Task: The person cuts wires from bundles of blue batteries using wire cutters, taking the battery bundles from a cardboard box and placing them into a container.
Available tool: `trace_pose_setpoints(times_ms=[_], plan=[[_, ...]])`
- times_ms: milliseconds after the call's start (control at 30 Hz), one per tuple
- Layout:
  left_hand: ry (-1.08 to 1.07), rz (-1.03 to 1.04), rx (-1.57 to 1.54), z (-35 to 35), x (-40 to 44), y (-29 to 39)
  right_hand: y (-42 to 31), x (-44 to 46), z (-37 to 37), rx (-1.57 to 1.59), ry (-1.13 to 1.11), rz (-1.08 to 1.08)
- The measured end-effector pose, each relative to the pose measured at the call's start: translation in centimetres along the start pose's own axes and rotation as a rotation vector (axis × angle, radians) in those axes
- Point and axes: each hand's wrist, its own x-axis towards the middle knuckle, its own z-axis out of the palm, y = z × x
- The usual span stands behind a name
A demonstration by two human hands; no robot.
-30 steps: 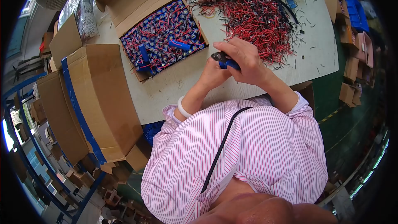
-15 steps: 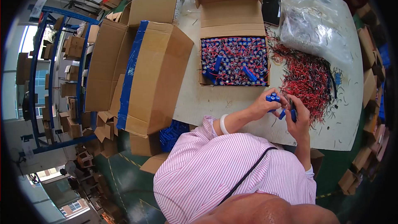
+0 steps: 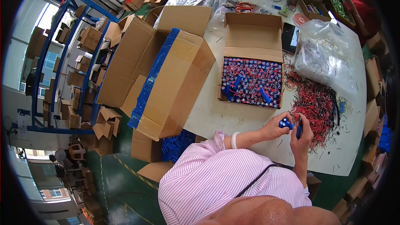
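Note:
My left hand (image 3: pixel 273 129) is closed around a small bunch of blue cylindrical battery cells (image 3: pixel 285 123), their round ends facing up. Close beside it, my right hand (image 3: pixel 304 136) grips blue-handled wire cutters (image 3: pixel 299 130), their dark jaws pointing up near the cells. Both hands are above the near edge of the table. Beyond them stands an open cardboard box (image 3: pixel 252 105) packed with blue cells with red and black leads, a few lying on top. To the right of the hands spreads a heap of cut red and black wire pieces (image 3: pixel 314 114).
A large carton with blue tape (image 3: pixel 183 85) stands left on the table (image 3: pixel 208 118). Behind the wire heap lie a clear plastic bag (image 3: pixel 325 58) and a phone (image 3: pixel 289 37). Red-handled scissors (image 3: pixel 244 7) lie at the back. Below left is a box of blue cells (image 3: pixel 177 146).
The head view has shifted, so everything sits lower in the picture. The cutters have turned more upright, and both hands remain close together with the same things in them.

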Motion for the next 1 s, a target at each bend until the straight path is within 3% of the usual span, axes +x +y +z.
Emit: trace_pose_setpoints(times_ms=[67, 200, 267, 300, 333, 400, 500, 567, 600, 1000], plan=[[0.008, 0.265, 0.301, -0.1, 0.2, -1.2, 0.1, -0.1, -0.1, 0.021, -0.048, 0.05], [0.018, 0.232, 0.413, -0.2, 0.0, -0.5, 3.1, -0.6, 0.9, 0.105, 0.031, 0.105], [-0.006, 0.059, 0.244, -0.8, 0.2, -0.5, 3.5, -0.4, 1.3, 0.325, -0.006, 0.323], [-0.043, -0.053, 0.097, -1.1, 0.2, 0.2, 3.6, -0.1, 1.6, 0.319, 0.068, 0.275], [-0.043, -0.075, 0.028, -1.0, 0.0, 0.9, 3.5, 0.6, 1.6, 0.308, 0.203, 0.303], [-0.019, -0.076, -0.158, -1.8, 0.0, 0.7, 3.7, 1.0, -0.8, 0.22, 0.203, 0.362], [0.072, -0.045, -0.246, -2.5, 0.3, 1.6, 3.9, -0.1, -2.8, 0.141, -0.075, 0.31], [0.07, -0.018, -0.248, -2.5, 0.5, 1.3, 3.3, -0.3, -3.0, -0.003, -0.251, 0.099], [0.056, 0.009, -0.241, -2.5, 0.4, 1.2, 3.0, -0.5, -3.2, -0.057, -0.343, 0.126], [0.068, 0.008, -0.026, -1.9, 0.2, 1.6, 3.2, 0.2, -3.0, -0.19, -0.415, 0.016]])
